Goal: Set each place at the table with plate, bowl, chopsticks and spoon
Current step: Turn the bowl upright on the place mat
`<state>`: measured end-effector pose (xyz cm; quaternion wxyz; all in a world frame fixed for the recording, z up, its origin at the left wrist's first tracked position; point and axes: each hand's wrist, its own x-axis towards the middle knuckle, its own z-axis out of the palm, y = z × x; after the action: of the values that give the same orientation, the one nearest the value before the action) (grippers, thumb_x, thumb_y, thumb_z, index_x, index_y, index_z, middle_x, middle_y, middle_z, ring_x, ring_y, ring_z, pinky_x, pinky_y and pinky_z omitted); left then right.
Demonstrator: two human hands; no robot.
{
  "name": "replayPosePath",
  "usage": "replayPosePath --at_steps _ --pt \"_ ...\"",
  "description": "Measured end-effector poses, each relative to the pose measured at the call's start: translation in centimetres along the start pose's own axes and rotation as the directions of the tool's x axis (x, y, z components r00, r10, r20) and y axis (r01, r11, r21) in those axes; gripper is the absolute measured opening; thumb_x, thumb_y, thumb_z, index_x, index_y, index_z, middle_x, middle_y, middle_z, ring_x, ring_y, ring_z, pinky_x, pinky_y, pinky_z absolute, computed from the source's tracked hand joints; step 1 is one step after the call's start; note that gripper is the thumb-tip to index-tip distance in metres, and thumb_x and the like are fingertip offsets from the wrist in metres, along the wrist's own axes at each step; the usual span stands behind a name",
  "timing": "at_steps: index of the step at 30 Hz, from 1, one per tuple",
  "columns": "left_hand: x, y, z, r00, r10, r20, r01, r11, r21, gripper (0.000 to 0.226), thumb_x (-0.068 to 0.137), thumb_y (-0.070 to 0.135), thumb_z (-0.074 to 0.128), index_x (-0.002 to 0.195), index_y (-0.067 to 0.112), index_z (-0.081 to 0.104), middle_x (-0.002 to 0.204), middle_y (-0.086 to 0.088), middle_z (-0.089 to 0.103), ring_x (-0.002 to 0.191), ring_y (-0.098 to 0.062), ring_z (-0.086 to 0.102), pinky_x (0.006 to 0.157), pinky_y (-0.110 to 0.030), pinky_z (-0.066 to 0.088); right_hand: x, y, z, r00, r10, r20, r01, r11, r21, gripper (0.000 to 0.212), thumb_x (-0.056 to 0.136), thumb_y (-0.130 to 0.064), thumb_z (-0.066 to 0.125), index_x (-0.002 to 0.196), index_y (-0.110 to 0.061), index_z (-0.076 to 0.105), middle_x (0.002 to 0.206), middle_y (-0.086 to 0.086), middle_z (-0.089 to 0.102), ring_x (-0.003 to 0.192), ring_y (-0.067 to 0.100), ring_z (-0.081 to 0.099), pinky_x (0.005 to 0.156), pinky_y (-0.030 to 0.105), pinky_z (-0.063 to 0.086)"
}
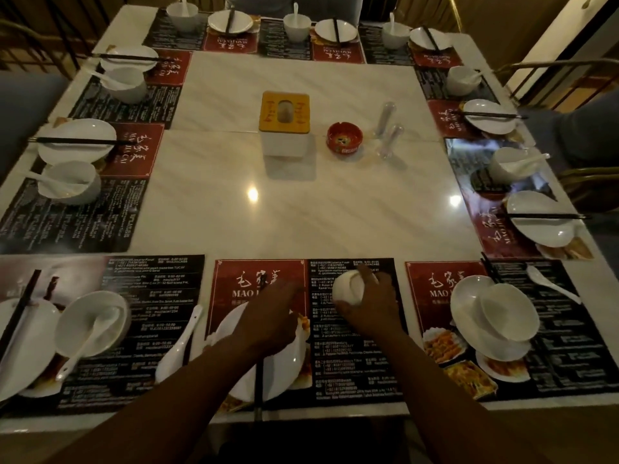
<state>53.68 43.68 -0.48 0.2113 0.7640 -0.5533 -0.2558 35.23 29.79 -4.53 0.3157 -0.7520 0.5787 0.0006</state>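
The right hand is reached forward over the near middle placemat. It is turned palm down, with fingers and thumb curled round a white bowl. The bowl is held tipped on its side over the mat's black half.

The left hand is stretched out beside it, palm down, over a white plate on the mat's red half. Black chopsticks are laid across that plate, running near to far beneath the hand. The fingers are blurred, so it cannot be told whether the chopsticks are pinched or merely covered. Both forearms are brought in from the near edge and angled towards each other.

A white spoon is seen lying just left of the plate. At the near right place, a second bowl is propped tilted on a second plate. At the table's centre, a tissue box is set beside a red ashtray.
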Motion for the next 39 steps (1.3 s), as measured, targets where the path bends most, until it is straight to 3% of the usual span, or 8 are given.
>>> replayPosePath --at_steps 5,8,12,17,20,23,31,39 --pt "1.9 3.3 2.5 0.982 0.188 0.005 -0.188 0.976 0.114 0.072 0.083 0.019 0.074 0.145 0.026 0.041 0.148 -0.002 0.043 0.133 -0.020 0.044 0.100 -0.035 0.050 0.3 -0.6 -4.4 0.969 0.000 0.248 -0.071 0.958 0.277 0.111 0.054 -0.064 0.084 0.144 -0.029 0.030 0.136 0.004 0.047 0.114 0.026 0.054 0.078 0.032 0.052" --pt "2.7 4.7 2.9 0.968 0.226 -0.112 -0.217 0.972 0.088 0.051 0.088 0.018 0.070 0.136 0.019 0.054 0.135 -0.003 0.058 0.113 -0.019 0.061 0.088 -0.034 0.057 0.5 -1.0 -7.1 0.897 0.008 0.441 -0.149 0.947 0.286 0.084 0.065 -0.068 0.078 0.124 -0.023 0.039 0.123 0.003 0.050 0.102 0.023 0.060 0.068 0.032 0.057" --pt "2.9 5.0 3.0 0.967 0.133 -0.218 -0.131 0.991 0.019 0.032 0.089 0.018 0.067 0.122 0.020 0.066 0.107 0.001 0.071 0.090 -0.015 0.066 0.075 -0.029 0.055 0.4 -0.7 -9.0 0.873 -0.069 0.483 -0.177 0.878 0.444 0.056 0.081 -0.059 0.072 0.119 -0.022 0.052 0.118 0.005 0.058 0.100 0.023 0.065 0.066 0.032 0.061" --pt "1.6 4.1 3.7 0.965 -0.202 -0.168 0.165 0.963 -0.215 0.029 0.097 0.030 0.059 0.126 0.027 0.058 0.101 0.009 0.072 0.079 -0.001 0.066 0.068 -0.023 0.054 0.1 0.7 -8.1 0.896 -0.265 0.356 0.167 0.945 0.282 0.042 0.092 -0.022 0.065 0.131 -0.034 0.057 0.123 -0.009 0.062 0.107 0.010 0.061 0.091 0.036 0.056" --pt "0.6 3.3 4.4 0.941 -0.316 -0.118 0.274 0.920 -0.281 0.029 0.095 0.031 0.062 0.123 0.029 0.053 0.095 0.010 0.071 0.074 -0.003 0.068 0.067 -0.028 0.057 0.1 0.6 -7.0 0.919 -0.273 0.285 0.212 0.950 0.228 0.031 0.097 -0.022 0.057 0.126 -0.033 0.061 0.103 -0.016 0.063 0.085 0.001 0.063 0.067 0.015 0.047" --pt "0.2 2.9 5.1 0.931 -0.356 -0.078 0.317 0.897 -0.309 0.025 0.095 0.030 0.061 0.119 0.031 0.051 0.091 0.012 0.069 0.074 -0.004 0.068 0.067 -0.032 0.059 0.2 0.7 -5.9 0.922 -0.277 0.270 0.234 0.955 0.182 0.029 0.096 -0.021 0.057 0.123 -0.031 0.064 0.098 -0.016 0.063 0.075 -0.001 0.060 0.059 0.012 0.040" --pt "-0.1 3.3 5.7 0.919 -0.392 -0.039 0.361 0.879 -0.312 0.023 0.099 0.030 0.055 0.121 0.025 0.051 0.092 0.003 0.071 0.080 -0.007 0.067 0.074 -0.039 0.059 -0.1 1.5 -4.8 0.908 -0.305 0.286 0.263 0.948 0.177 0.037 0.094 -0.015 0.058 0.128 -0.031 0.061 0.115 -0.009 0.067 0.095 0.004 0.057 0.067 0.007 0.036" --pt "-0.2 3.3 5.6 0.928 -0.372 -0.024 0.350 0.892 -0.285 0.030 0.100 0.030 0.053 0.129 0.028 0.051 0.104 0.004 0.071 0.086 -0.004 0.066 0.076 -0.032 0.058 -0.2 1.5 -4.8 0.923 -0.258 0.284 0.221 0.962 0.158 0.039 0.097 -0.014 0.053 0.130 -0.032 0.059 0.117 -0.005 0.068 0.096 0.009 0.061 0.069 0.019 0.044"
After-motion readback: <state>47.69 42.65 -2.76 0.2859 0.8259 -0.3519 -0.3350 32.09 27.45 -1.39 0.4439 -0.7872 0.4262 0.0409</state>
